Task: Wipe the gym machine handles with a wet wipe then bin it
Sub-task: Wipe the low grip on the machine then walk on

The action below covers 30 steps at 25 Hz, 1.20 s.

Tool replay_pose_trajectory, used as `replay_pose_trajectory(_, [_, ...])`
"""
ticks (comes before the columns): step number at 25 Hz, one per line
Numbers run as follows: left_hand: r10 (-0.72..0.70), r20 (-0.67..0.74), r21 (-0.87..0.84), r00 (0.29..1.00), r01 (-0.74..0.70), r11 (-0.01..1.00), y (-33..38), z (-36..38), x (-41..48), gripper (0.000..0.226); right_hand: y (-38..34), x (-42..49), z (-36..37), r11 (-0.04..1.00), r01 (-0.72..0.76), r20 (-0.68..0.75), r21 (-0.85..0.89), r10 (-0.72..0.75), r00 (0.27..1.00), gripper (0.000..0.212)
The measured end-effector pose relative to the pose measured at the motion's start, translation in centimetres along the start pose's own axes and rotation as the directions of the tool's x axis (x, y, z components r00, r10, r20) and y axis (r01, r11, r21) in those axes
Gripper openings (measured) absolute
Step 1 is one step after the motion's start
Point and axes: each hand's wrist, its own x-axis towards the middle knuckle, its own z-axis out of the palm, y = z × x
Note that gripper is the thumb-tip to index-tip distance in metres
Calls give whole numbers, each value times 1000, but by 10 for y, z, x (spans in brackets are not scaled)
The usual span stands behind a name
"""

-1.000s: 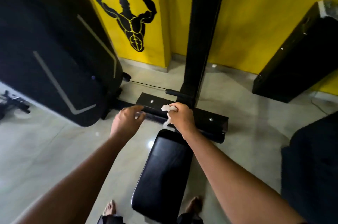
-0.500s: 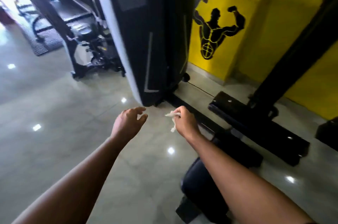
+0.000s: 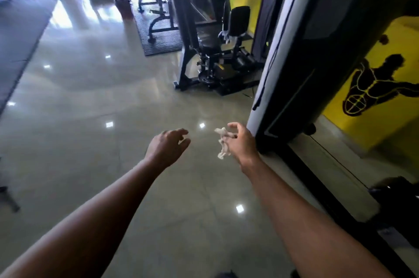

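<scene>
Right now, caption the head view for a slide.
Right hand pinches a crumpled wet wipe over the glossy floor; left hand open.

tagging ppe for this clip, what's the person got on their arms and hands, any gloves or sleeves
No gloves: the left hand and right hand are bare, with no rings visible. The left forearm and right forearm are bare to the frame edge, with no sleeve, watch or wristband showing. The upper arms are out of view.

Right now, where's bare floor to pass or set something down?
Free: glossy grey tiled floor between the dark floor mat at left and the tall black machine column. Crowded: around the black seated machine and ribbed black mat. Right hand pinches crumpled white wipe.
</scene>
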Motion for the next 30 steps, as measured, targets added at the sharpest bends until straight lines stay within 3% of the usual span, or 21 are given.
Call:
replay_pose_trajectory(5, [32,-14,-12,999,-32,999,-36,-17,89,31,-22,93,49,998,-2,-25,-64,1,1000,10])
replay_pose_trajectory(11, [31,-35,2,999,-31,1000,-79,-39,274,32,-70,278,106,1000,9,-96,17,-8,995,4])
replay_pose_trajectory(19, [33,22,16,999,-33,999,-123,-41,516,33,-141,504,160,998,51,-77,29,-49,996,4])
replay_pose_trajectory(24, [118,56,-9,991,-118,993,-162,-18,706,20,-148,674,211,998,-35,-157,45,42,987,5])
replay_pose_trajectory(30, [210,187,39,960,-221,975,-167,18,892,21,-166,823,224,989,-123,-251,84,141,958,10])
